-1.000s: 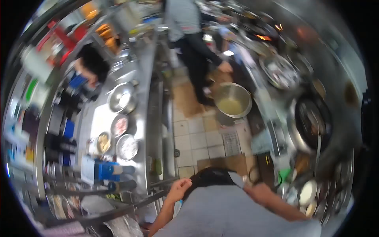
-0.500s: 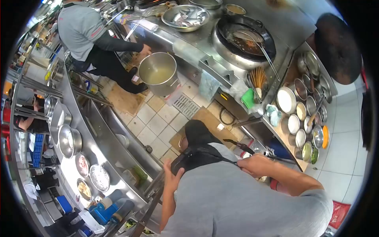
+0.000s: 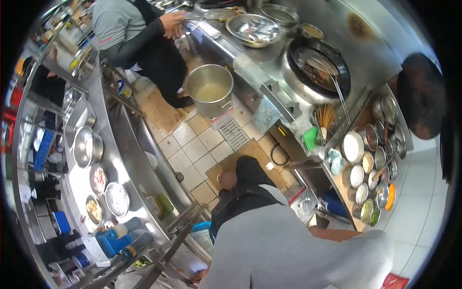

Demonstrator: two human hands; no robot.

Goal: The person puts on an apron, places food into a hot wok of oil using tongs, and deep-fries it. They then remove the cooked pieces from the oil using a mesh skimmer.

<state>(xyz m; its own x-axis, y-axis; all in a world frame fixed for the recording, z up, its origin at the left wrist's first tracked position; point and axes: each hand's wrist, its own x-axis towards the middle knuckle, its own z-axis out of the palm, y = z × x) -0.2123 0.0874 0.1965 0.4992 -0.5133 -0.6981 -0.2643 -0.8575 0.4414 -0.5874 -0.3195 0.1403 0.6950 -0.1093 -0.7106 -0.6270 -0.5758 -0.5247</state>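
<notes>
Apron cloth (image 3: 231, 206), black and creased, lay at the wearer's waist, below a grey short-sleeved shirt (image 3: 279, 245). Only a patch of the left hand (image 3: 199, 274) showed at the bottom edge, and the right hand was hidden behind the body; whether either gripped anything could not be told. Ahead stood a tall silver metal pot (image 3: 211, 110) of pale yellowish liquid, near a co-worker (image 3: 163, 72) in grey and black; leftward, a stainless-steel counter (image 3: 118, 159) bore metal bowls (image 3: 117, 200).

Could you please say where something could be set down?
The steel counter is bare between the white-filled bowl and its floor-side edge; tiles left of the drain grate are bare. The brown side table is crowded with bowls.
</notes>
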